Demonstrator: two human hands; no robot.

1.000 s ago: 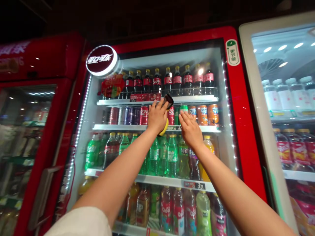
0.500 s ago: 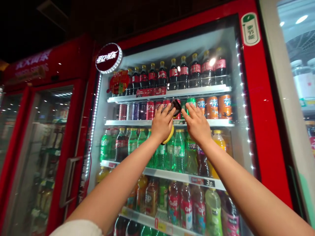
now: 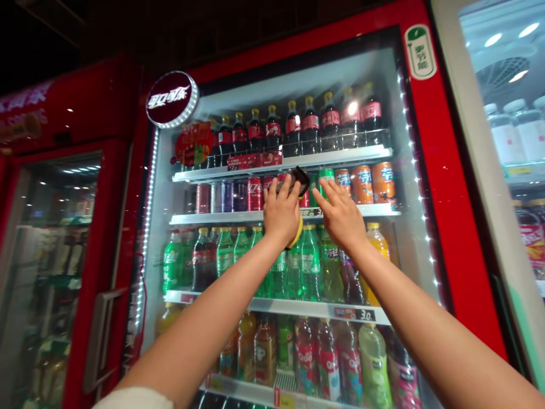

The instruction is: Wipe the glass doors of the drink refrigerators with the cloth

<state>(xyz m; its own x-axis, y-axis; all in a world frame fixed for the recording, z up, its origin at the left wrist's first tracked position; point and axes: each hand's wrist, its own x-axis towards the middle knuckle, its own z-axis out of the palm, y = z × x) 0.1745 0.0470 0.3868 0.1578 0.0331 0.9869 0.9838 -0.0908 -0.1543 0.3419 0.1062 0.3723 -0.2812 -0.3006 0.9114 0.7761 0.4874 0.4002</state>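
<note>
My left hand (image 3: 281,211) is over a black-and-yellow object (image 3: 301,180). Its dark end shows past my fingertips and a curved yellow edge shows below the palm; my hand hides the rest, so its kind is unclear. My right hand (image 3: 340,213) is open beside it, fingers stretched up and apart, nothing in them. Both arms reach up at the glass front of a red drinks fridge (image 3: 451,227). Behind my hands stand a green can (image 3: 326,177) and orange cans (image 3: 362,184). Whether my right fingertips touch the glass I cannot tell.
Cola bottles (image 3: 272,129) line the top shelf, green bottles (image 3: 310,258) a lower one. Juice bottles (image 3: 326,352) stand further down. Another red fridge with a vertical handle (image 3: 99,341) is at left; a pale-framed fridge (image 3: 460,113) is at right.
The view has shifted slightly, so the fridge sits a little further left and the right-hand fridge shows more. Both hands keep nearly the same pose, the left still over the black-and-yellow object.
</note>
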